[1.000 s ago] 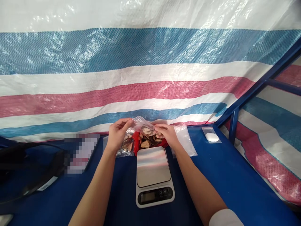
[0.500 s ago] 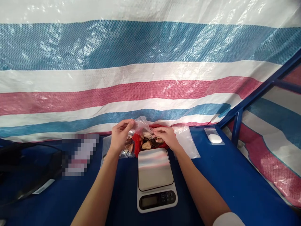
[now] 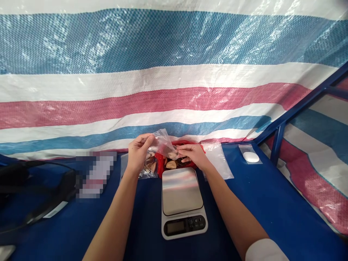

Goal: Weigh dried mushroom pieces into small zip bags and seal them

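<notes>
My left hand (image 3: 139, 150) pinches a small clear plastic bag (image 3: 162, 141) between thumb and fingers, holding it tilted above a red bag. Pale brown dried slices (image 3: 171, 165) lie in the open red bag (image 3: 161, 164), just behind the scale. My right hand (image 3: 194, 155) is over them, its fingers bent together at the lower end of the clear bag; what they grip is hidden. To the left, partly behind my left hand, a filled clear bag (image 3: 150, 167) holds similar slices. The digital kitchen scale (image 3: 182, 192) has a bare metal plate and a blank-looking display.
Flat clear bags (image 3: 219, 163) lie right of the red bag. A white oval object (image 3: 250, 157) rests on a small bag farther right. Black cabled gear (image 3: 51, 195) occupies the left side of the blue table (image 3: 146, 217). Striped sheeting (image 3: 163, 98) hangs behind, with a blue frame (image 3: 278, 141) at right.
The view has shifted slightly. My left hand still holds the clear bag, now spread a little more toward the right hand. My right fingers have curled lower over the slices.
</notes>
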Action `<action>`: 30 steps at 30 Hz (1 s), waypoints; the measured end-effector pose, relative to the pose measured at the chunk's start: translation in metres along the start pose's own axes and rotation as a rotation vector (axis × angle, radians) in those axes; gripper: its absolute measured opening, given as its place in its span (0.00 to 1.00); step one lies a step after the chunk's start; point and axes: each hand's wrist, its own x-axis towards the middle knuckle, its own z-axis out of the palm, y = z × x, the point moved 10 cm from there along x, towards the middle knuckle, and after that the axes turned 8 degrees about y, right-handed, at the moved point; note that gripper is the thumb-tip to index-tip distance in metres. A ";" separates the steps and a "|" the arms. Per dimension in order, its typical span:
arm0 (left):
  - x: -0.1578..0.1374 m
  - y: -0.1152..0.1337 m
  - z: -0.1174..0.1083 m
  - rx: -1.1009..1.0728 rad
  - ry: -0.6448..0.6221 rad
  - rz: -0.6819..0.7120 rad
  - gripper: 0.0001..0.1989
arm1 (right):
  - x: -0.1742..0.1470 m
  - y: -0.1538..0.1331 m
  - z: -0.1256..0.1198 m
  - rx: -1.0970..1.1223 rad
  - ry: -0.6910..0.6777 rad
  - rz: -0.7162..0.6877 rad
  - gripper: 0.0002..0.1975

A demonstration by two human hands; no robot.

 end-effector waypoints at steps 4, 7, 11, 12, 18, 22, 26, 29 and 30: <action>-0.001 0.001 0.002 0.044 -0.030 0.004 0.16 | 0.000 0.002 0.000 -0.004 0.017 0.017 0.11; 0.000 0.006 -0.001 0.027 -0.009 0.033 0.15 | -0.001 0.000 0.000 0.013 0.028 0.021 0.10; 0.001 0.012 -0.006 -0.007 0.021 0.055 0.15 | -0.003 -0.003 0.004 0.048 0.031 0.012 0.11; 0.001 0.013 -0.007 -0.017 0.026 0.054 0.15 | -0.003 -0.003 0.004 0.056 0.032 0.010 0.11; 0.002 0.012 -0.005 -0.093 0.035 -0.001 0.17 | -0.002 0.000 0.007 0.093 0.023 0.009 0.13; 0.003 0.011 -0.005 -0.138 0.040 -0.027 0.17 | -0.002 -0.003 0.006 0.134 0.049 0.014 0.13; 0.004 0.011 -0.006 -0.182 0.046 -0.035 0.16 | -0.001 -0.013 0.001 0.150 0.107 -0.033 0.14; 0.004 0.011 -0.006 -0.193 0.045 -0.039 0.16 | -0.001 -0.015 -0.002 0.155 0.142 -0.036 0.13; 0.004 0.011 -0.006 -0.191 0.043 -0.042 0.16 | -0.001 -0.015 -0.002 0.145 0.139 -0.032 0.13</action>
